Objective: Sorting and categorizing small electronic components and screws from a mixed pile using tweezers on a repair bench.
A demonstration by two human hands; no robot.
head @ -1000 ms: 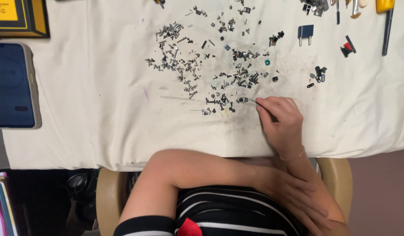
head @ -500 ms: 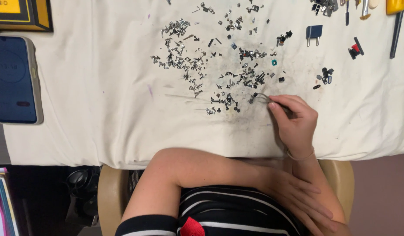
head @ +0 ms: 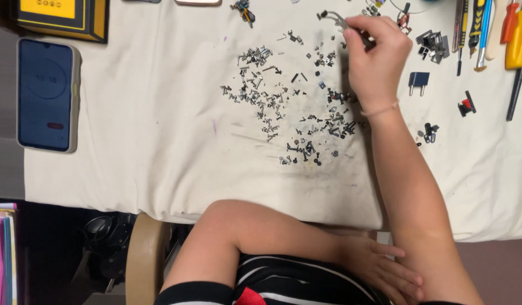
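Note:
My right hand (head: 375, 59) reaches to the far side of the white cloth (head: 159, 147), past a scatter of several small screws and metal bits (head: 289, 107). It pinches thin metal tweezers (head: 341, 22) whose tips point left and hold a small dark piece (head: 323, 14). My left arm is folded across my body, and my left hand (head: 388, 270) rests below the table edge with its fingers loosely spread, holding nothing.
A dark phone (head: 47, 93) lies at the cloth's left edge, with a yellow and black box (head: 60, 16) behind it. Screwdrivers with coloured handles (head: 512, 39), a small blue part (head: 418, 81) and a red and black part (head: 467, 104) lie at the right.
My right hand has moved from the near edge of the screw pile to the far side of the cloth, carrying the tweezers. My left hand has stayed in place.

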